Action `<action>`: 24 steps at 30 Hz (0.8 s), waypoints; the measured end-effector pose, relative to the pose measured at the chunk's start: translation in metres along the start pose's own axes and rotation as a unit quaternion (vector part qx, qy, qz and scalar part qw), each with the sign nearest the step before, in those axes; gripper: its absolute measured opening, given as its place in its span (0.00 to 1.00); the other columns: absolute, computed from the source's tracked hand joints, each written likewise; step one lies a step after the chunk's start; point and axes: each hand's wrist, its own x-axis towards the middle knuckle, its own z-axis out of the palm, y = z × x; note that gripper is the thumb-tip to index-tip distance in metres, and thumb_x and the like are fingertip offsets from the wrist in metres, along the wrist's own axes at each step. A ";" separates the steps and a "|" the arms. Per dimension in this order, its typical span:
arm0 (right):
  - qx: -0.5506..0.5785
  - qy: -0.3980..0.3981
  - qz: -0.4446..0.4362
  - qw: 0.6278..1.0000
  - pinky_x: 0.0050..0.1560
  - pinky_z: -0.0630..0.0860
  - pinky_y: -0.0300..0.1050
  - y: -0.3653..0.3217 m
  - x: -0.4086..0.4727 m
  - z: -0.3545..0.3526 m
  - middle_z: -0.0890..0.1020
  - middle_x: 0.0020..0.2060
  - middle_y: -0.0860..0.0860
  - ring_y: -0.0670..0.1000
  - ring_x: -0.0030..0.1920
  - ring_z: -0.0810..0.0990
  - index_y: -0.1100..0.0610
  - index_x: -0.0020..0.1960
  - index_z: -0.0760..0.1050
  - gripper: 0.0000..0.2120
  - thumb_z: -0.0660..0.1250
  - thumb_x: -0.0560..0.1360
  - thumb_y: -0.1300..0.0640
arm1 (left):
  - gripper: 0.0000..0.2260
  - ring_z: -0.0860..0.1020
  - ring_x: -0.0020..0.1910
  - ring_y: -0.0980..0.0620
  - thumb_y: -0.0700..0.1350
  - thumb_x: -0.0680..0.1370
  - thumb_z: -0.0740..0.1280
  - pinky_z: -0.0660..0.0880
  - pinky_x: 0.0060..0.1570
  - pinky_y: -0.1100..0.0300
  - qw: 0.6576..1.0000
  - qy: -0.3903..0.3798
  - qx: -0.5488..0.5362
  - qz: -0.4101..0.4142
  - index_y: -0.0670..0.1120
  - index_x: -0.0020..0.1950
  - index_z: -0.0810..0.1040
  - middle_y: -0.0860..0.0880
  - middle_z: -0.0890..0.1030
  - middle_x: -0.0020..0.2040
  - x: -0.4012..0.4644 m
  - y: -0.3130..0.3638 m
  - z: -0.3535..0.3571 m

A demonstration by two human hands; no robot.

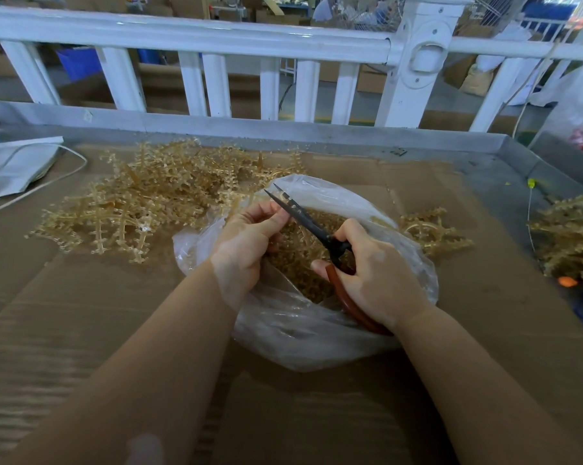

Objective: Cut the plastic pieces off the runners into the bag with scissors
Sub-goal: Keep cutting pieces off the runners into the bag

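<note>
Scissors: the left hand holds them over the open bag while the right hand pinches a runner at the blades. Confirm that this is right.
Not right: the hands are swapped. In the head view the right hand holds the scissors over the open bag, and the left hand pinches the runner at the blades.

I have one head view only, looking forward and down from just above the work, close enough that both forearms fill the lower frame. The cardboard-covered table (82, 313) spreads ahead; a white railing (216, 41) crosses at 12 o'clock.
</note>
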 end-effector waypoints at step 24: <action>-0.032 0.020 -0.006 0.999 0.36 0.67 0.34 0.002 -0.002 0.003 0.76 0.42 0.45 0.46 0.38 0.74 0.53 0.52 0.68 0.18 0.66 0.72 0.40 | 0.14 0.69 0.22 0.62 0.31 0.77 0.63 0.66 0.24 0.71 1.000 -0.010 -0.008 -0.007 0.46 0.34 0.72 0.56 0.76 0.26 -0.001 0.000 0.001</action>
